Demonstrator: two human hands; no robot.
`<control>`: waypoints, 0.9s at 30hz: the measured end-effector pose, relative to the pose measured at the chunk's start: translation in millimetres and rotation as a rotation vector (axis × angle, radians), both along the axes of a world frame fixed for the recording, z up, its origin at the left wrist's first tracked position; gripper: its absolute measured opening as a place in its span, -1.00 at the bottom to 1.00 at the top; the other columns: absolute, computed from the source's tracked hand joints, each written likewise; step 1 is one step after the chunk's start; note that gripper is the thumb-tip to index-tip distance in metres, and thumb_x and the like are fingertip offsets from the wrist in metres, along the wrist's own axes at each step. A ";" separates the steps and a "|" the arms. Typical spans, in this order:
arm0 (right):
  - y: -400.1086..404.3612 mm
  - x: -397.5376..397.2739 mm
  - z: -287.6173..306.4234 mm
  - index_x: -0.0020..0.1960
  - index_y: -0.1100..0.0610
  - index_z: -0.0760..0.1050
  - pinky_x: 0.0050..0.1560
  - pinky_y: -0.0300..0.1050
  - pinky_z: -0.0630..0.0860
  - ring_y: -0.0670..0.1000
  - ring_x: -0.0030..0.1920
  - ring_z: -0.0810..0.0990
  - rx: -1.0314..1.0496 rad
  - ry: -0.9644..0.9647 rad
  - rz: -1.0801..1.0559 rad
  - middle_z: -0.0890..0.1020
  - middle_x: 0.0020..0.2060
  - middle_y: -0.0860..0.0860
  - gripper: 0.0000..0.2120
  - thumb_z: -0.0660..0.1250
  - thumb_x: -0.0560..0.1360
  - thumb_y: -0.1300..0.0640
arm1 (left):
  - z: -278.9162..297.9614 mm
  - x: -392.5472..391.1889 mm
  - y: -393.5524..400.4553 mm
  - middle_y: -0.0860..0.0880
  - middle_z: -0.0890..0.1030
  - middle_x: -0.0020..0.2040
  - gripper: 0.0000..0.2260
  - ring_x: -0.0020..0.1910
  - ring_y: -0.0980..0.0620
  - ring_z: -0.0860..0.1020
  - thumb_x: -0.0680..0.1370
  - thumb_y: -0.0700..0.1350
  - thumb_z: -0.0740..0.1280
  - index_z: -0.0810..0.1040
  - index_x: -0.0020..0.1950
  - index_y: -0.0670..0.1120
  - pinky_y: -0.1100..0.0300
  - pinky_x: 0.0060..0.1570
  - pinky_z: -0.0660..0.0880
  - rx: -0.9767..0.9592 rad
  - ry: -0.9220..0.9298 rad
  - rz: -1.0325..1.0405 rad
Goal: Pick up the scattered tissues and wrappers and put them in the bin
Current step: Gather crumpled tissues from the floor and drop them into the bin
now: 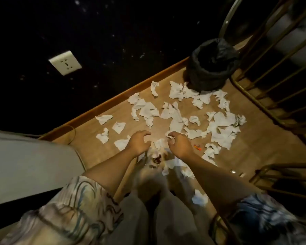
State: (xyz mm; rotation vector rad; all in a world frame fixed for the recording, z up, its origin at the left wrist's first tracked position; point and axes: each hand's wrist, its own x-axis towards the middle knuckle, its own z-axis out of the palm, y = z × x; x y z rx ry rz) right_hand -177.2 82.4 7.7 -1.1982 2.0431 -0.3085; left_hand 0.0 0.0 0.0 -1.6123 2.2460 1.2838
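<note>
A: On the floor (265, 152), what lies where?

B: White crumpled tissues (175, 110) are scattered across the wooden boards, from the baseboard (113, 101) on one side to the metal railing (272, 71) on the other. Several lie touching the foot of the bin (212, 66). One small orange wrapper (197, 147) lies just beside the right hand, apart from the bin.

A: Bin position?

B: Upright at the far end of the floor, near the dark wall (113, 32), lined with a black bag. Its contents cannot be made out.

A: Left hand status?

B: The left hand (140, 143) hovers low over the tissues, fingers curved inward and spread. It holds nothing.

A: Right hand status?

B: The right hand (179, 144) hovers next to the left, fingers curled. White tissue shows at its fingertips; whether it is pinched or merely lying beneath cannot be told.

A: Anything between the hands?

B: One crumpled tissue lies between them, and more tissue lies under the forearms. A blurred dark red scrap (156, 160) sits below the wrists.

A: Other fixtures?

B: A white wall socket (65, 63) is set in the dark wall.
</note>
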 end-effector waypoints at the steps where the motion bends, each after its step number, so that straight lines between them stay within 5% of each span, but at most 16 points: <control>1: -4.7 0.1 -21.4 0.28 0.09 0.51 0.30 0.11 0.42 0.16 0.21 0.54 -0.004 -0.004 0.000 0.63 0.17 0.12 -0.68 0.26 0.54 0.10 | -19.6 -2.6 -5.2 -0.13 0.52 0.36 -0.62 0.31 -0.11 0.48 0.53 -0.12 0.39 0.51 0.36 -0.09 0.12 0.31 0.40 -0.004 0.012 -0.016; 13: -58.2 -16.5 -242.5 0.31 0.07 0.49 0.30 0.01 0.43 0.11 0.25 0.51 0.021 0.086 0.280 0.55 0.29 0.07 -0.68 0.23 0.58 0.12 | -243.8 -18.3 -76.4 -0.13 0.51 0.35 -0.59 0.24 -0.08 0.55 0.47 -0.06 0.50 0.56 0.29 -0.09 0.14 0.21 0.45 -0.114 -0.084 -0.218; 19: -69.1 -12.2 -297.3 0.27 0.10 0.52 0.23 0.00 0.48 0.11 0.19 0.52 0.027 0.098 0.389 0.56 0.23 0.12 -0.71 0.25 0.57 0.17 | -309.0 -8.0 -65.1 -0.12 0.54 0.25 -0.69 0.23 -0.15 0.52 0.51 -0.05 0.42 0.61 0.24 -0.03 0.04 0.18 0.51 -0.214 -0.192 -0.295; 22: -69.1 -3.3 -315.6 0.26 0.04 0.52 0.21 0.00 0.46 0.12 0.18 0.50 0.064 0.122 0.418 0.53 0.21 0.13 -0.72 0.27 0.56 0.12 | -332.5 14.7 -45.4 -0.13 0.45 0.25 -0.67 0.28 -0.16 0.40 0.50 -0.21 0.38 0.57 0.27 -0.06 0.03 0.24 0.46 -0.202 -0.277 -0.279; 27: -57.9 9.0 -344.7 0.35 0.05 0.45 0.32 0.02 0.39 0.13 0.27 0.39 0.081 0.195 0.411 0.40 0.26 0.11 -0.59 0.37 0.52 0.10 | -363.3 47.4 -19.5 -0.14 0.43 0.22 -0.69 0.23 -0.13 0.40 0.59 -0.25 0.23 0.51 0.32 -0.08 0.04 0.23 0.43 -0.279 -0.221 -0.224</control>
